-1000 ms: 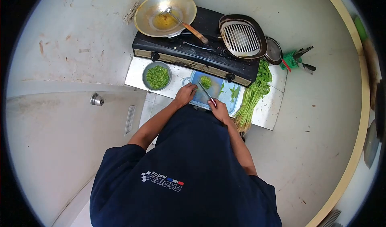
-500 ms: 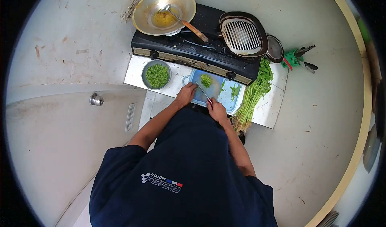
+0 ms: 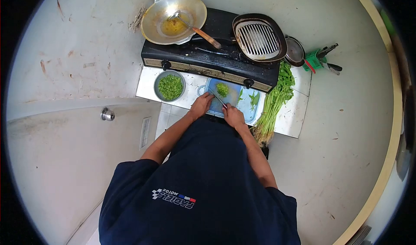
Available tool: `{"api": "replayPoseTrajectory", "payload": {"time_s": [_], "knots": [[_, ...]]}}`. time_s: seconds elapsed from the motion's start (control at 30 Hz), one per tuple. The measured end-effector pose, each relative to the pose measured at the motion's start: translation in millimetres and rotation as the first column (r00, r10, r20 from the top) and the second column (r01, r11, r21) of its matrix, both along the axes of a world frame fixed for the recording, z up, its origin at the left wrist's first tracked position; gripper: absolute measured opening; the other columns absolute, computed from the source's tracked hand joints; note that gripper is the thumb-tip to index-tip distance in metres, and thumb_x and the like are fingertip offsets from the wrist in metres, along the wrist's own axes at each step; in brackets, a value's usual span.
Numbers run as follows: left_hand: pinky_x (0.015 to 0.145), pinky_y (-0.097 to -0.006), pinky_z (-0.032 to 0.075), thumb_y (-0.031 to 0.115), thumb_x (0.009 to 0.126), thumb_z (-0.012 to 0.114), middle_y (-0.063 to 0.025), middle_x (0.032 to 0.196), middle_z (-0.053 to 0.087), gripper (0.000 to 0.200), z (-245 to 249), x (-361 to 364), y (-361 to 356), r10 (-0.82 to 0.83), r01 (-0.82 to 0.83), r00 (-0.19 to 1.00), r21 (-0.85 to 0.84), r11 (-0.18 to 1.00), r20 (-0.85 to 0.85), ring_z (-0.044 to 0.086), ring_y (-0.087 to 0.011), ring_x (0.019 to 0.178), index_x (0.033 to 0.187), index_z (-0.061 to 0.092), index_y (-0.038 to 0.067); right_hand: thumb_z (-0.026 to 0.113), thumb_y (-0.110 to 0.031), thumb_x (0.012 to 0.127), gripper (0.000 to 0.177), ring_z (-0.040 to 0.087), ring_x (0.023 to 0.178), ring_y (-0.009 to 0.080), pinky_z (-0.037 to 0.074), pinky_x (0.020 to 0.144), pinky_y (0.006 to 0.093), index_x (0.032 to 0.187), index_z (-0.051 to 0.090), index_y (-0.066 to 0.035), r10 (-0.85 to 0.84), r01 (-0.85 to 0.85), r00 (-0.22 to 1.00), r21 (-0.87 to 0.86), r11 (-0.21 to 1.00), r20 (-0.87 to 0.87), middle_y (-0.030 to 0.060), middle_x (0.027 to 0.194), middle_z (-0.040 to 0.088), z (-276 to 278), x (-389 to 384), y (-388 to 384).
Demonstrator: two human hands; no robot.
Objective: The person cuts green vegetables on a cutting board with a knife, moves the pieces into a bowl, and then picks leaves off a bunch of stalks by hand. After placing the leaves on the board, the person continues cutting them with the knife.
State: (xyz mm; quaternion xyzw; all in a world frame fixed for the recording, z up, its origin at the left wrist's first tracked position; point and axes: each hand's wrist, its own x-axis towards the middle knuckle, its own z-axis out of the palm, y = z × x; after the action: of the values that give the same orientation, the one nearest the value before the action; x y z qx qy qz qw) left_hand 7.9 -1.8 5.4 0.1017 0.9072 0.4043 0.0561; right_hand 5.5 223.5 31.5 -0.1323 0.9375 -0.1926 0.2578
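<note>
My right hand [image 3: 234, 116] is wrapped round the handle of a knife [image 3: 219, 99], whose blade slants up and left over a blue cutting board [image 3: 247, 114]. Close to the blade's tip, my left hand [image 3: 201, 106] rests at the board's left edge with its fingers together; whatever they pinch is hidden. Just beyond the blade lies a small heap of chopped greens [image 3: 222, 89]. Loose leaves [image 3: 254, 100] are scattered on the board's right part. Left of the board stands a grey bowl [image 3: 156, 88] full of finely chopped greens [image 3: 170, 87].
A black stove [image 3: 186, 57] spans the back, bearing a wok [image 3: 149, 21] with a wooden-handled spatula [image 3: 207, 37] and a grill pan [image 3: 260, 39]. Leafy stalks with roots [image 3: 273, 106] lie right of the board. Farther right are a strainer [image 3: 294, 52] and a green basket [image 3: 313, 60] of utensils.
The whole view has shifted slightly. Both hands and the knife keep nearly the same place over the board, and the heap of chopped greens looks much the same.
</note>
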Motion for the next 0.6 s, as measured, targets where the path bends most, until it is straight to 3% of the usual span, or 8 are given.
{"api": "replayPoseTrajectory", "payload": {"time_s": [0.6], "knots": [[0.081, -0.0493, 0.056, 0.0, 0.092, 0.057, -0.0218, 0.101, 0.063, 0.03, 2.9, -1.8, -2.6, -0.033, 0.035, 0.997, 0.037, 0.999, -0.071, 0.065, -0.0436, 0.089, 0.12, 0.067, 0.002, 0.051, -0.034, 0.105, 0.038, 0.071, 0.084, 0.0488, 0.057, 0.076, 0.0565, 0.117, 0.059, 0.002, 0.018, -0.019, 1.0, -0.015, 1.0, -0.023, 0.0298, 0.091, 0.072, 2.7, 6.6, -3.6]]}}
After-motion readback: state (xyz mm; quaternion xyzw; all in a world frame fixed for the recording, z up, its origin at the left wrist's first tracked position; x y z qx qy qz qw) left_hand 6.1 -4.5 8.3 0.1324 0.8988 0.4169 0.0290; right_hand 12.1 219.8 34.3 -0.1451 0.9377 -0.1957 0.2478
